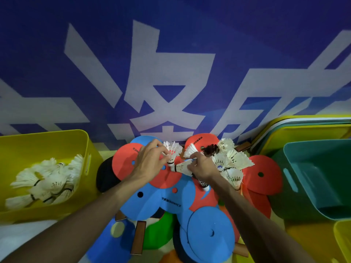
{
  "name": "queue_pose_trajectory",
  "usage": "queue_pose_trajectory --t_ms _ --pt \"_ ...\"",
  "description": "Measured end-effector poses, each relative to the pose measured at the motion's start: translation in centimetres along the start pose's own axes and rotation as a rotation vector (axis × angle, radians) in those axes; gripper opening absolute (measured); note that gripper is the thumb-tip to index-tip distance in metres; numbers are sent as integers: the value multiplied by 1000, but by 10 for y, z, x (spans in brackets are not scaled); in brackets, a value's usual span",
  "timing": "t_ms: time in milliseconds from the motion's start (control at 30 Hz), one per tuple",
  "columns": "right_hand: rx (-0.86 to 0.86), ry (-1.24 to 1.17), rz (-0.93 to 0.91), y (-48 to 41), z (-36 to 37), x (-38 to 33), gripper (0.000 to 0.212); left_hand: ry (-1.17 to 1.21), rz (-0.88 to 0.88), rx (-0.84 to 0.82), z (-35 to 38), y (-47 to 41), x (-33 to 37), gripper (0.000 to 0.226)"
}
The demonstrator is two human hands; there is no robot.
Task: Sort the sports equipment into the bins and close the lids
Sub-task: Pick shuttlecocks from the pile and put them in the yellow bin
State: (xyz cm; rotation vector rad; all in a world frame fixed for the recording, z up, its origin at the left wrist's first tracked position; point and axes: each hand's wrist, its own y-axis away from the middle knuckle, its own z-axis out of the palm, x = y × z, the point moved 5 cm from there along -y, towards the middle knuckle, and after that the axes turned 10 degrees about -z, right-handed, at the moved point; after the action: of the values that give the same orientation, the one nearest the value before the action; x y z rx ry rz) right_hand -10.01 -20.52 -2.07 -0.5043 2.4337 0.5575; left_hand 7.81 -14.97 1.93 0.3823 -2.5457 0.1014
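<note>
From the head camera, the main risk I'd judge is a dropped or crushed shuttlecock. Both hands are crowded into the same small patch at the top of the pile, and the feathers are light and springy. If the left hand (150, 158) carries its load over to the yellow bin (47, 135) at nine o'clock with only fingertips on it, one could slip out and land among the paddles (161, 196). Squeezing harder would bend the skirts instead. The loose cluster of shuttlecocks (230, 162) at about two o'clock from the hands also sits on sloping foam, so a nudge from the right forearm could send it sliding toward the teal bin (313, 177) at three o'clock, which looks like the wrong home for it.

The left hand is curled partly closed, fingers pinching one white shuttlecock (171, 151) by its skirt, cork end down. The right hand (201, 166) is likewise half-closed, fingers clamped on another shuttlecock (182, 167) lying nearly flat, with a further feathered one sticking up just above its knuckles; whether that one is also gripped I cannot tell.

The yellow bin already holds a heap of shuttlecocks; the red and blue paddles lie unsorted across the middle, at six o'clock from the hands. Stacked lids (303, 122) lean at one o'clock, none fitted.
</note>
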Motion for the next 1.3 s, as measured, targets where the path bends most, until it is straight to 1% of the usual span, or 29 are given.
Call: queue_pose_trajectory --t_ms 67,133,300,500,600,700,900,1067,1167,1300 --pt "-9 34 -17 -2 9 -5 41 -9 4 46 -12 3 -9 8" --pt "-10 24 -9 -4 18 -8 42 37 -1 67 -23 7 -18 7" --pt "10 2 -19 -9 29 -18 29 143 -95 50 -40 13 -39 7" --pt "49 -31 -145 -8 17 -44 30 163 -127 123 -52 19 -46 5" --pt "116 -43 -192 -4 3 -57 33 221 -144 157 -60 21 -43 2" --pt "172 -68 -236 1 -13 -75 36 287 -140 222 -78 25 -40 6" --pt "231 -177 -333 6 -23 -134 36 311 -149 372 -132 49 -63 9" --pt "215 -292 -384 1 10 -188 32 322 -265 441 -168 74 -102 9" --pt "154 -363 -399 0 43 -218 31 310 -334 477 -189 88 -132 7" --pt "73 -335 -443 -4 83 -251 34 348 -413 525 -210 105 -177 6"
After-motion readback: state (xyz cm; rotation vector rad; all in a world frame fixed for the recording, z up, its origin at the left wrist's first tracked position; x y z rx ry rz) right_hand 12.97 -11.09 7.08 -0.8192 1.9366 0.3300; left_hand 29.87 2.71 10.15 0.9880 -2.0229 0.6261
